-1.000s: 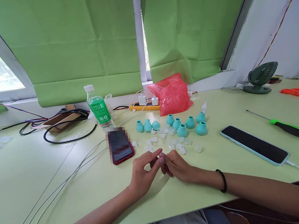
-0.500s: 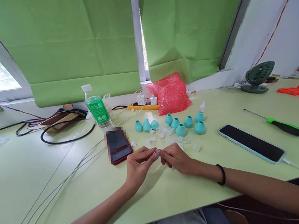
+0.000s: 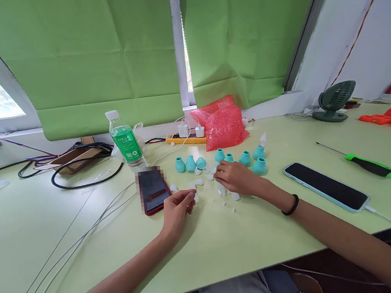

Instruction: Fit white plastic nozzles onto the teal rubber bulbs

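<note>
"Over pale green table (image 3: pixel 194 268): status of left hand (image 3: pixel 176 210)?"
"Shows thumb and forefinger together beside white piece (image 3: pixel 196 197); cannot tell whether gripping it."
"Right hand (image 3: pixel 236 178)?"
"Sits over white scraps (image 3: pixel 221 190), beside teal pots (image 3: pixel 259 167); cannot tell finger closure."

Counter (image 3: pixel 248 248) by the clock, scraps (image 3: pixel 198 182) at centre
My feed puts pots (image 3: pixel 245 159) at twelve, a bag (image 3: pixel 226 125) behind; a fan (image 3: pixel 337 95) at two; a phone (image 3: pixel 326 187) at three, a screwdriver (image 3: pixel 372 165) beyond; a second phone (image 3: pixel 153 190) at nine; a bottle (image 3: pixel 126 143) at ten.
</note>
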A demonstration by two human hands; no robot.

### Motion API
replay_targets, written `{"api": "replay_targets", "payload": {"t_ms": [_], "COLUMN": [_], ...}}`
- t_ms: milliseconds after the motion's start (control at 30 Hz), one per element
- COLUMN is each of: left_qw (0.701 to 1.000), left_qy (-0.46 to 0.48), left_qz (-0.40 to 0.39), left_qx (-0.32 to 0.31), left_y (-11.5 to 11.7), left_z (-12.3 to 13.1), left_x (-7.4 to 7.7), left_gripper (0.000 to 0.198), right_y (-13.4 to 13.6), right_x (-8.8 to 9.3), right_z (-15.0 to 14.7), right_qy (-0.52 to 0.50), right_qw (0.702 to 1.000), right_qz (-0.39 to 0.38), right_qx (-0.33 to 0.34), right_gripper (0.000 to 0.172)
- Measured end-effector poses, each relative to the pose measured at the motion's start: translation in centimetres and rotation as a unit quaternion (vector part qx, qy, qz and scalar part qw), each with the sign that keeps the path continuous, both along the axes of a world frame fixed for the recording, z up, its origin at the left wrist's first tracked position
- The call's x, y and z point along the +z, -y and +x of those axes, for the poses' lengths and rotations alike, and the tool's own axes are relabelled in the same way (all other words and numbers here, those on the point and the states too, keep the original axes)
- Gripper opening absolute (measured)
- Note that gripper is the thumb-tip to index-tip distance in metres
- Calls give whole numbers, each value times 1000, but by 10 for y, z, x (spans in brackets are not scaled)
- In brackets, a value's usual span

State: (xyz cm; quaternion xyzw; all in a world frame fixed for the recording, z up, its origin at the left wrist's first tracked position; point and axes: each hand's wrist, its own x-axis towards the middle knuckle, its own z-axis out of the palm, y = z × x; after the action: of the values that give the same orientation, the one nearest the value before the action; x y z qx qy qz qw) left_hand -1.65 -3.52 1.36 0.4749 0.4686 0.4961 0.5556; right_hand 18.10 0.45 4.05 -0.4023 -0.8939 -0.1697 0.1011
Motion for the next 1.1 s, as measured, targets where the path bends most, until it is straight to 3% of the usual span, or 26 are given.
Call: {"api": "replay_targets", "payload": {"t_ms": [100,367,567,867,1100], "left_qw": [999,997,998,998,999], "left_qy": [26,55,36,4,1], "left_qz": [-1,9,11,-1,-1], "left_qx": [-20,-50,-52,-66,-47], "left_y": [1,1,3,4,4], "left_z": [0,-3,0,0,1], "left_x": [-2,-6,-2,-1,2], "left_gripper": [15,12,9,11,15], "right_y": [4,11,9,7,5], "right_x": [-6,-28,-28,-36,-38], "right_z": [-10,-26,-26,-29,-28], "right_qy": [13,-2,-17,-78,-129], "right_qw": [999,1000,999,994,989], "right_qz": [-12,-19,-44,-66,-77], "right_qx": [26,-6,13,-27,19], "right_gripper": [22,41,25,18,14]}}
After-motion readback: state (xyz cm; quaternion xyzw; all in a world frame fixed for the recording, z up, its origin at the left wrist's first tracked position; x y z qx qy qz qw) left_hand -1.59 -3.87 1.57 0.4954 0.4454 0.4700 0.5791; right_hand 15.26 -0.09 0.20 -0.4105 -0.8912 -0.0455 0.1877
